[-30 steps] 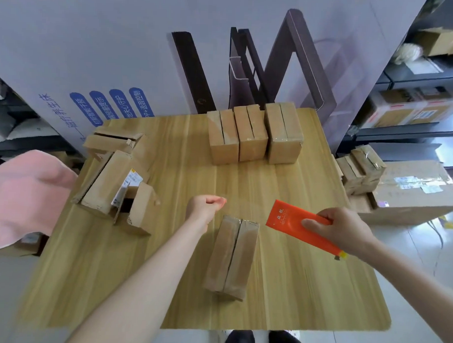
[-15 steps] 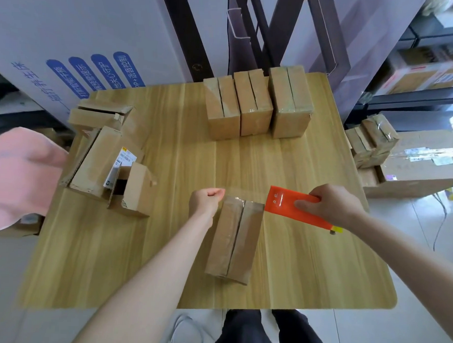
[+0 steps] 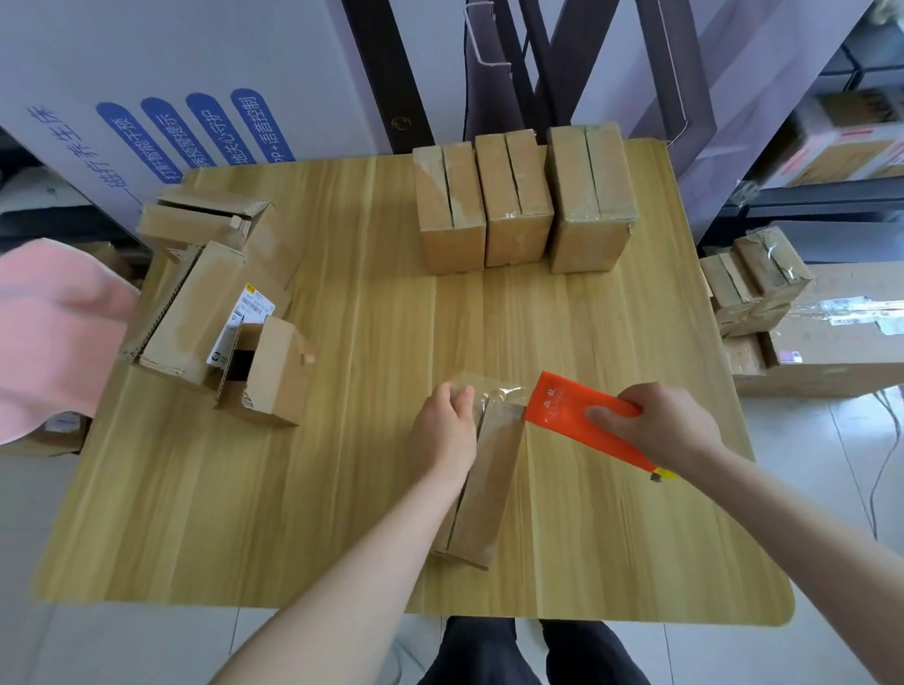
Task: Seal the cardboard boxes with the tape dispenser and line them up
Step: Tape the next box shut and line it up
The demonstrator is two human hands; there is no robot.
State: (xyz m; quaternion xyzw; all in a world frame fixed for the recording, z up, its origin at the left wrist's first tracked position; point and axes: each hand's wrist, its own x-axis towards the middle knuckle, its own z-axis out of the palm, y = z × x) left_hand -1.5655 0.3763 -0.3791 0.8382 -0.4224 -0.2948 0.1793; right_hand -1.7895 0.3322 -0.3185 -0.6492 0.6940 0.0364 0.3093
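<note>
A narrow cardboard box (image 3: pixel 489 477) lies lengthwise on the wooden table (image 3: pixel 364 441) in front of me, flaps meeting along its top. My right hand (image 3: pixel 662 426) grips the orange tape dispenser (image 3: pixel 575 413), whose front edge sits at the box's far right corner. A strip of clear tape (image 3: pixel 494 392) stretches from the dispenser to my left hand (image 3: pixel 444 429), which pinches the tape end over the box's far end. Three taped boxes (image 3: pixel 521 201) stand in a row at the table's back edge.
Several open, unsealed boxes (image 3: pixel 210 308) lie heaped at the table's left side. A pink cloth (image 3: pixel 35 338) hangs off the left. More taped boxes (image 3: pixel 754 281) sit on a large carton (image 3: pixel 839 350) to the right. My legs are below the near edge.
My left hand came onto the far end of the box with the tape end. The dispenser moved left to the box's far corner. The view tilted downward.
</note>
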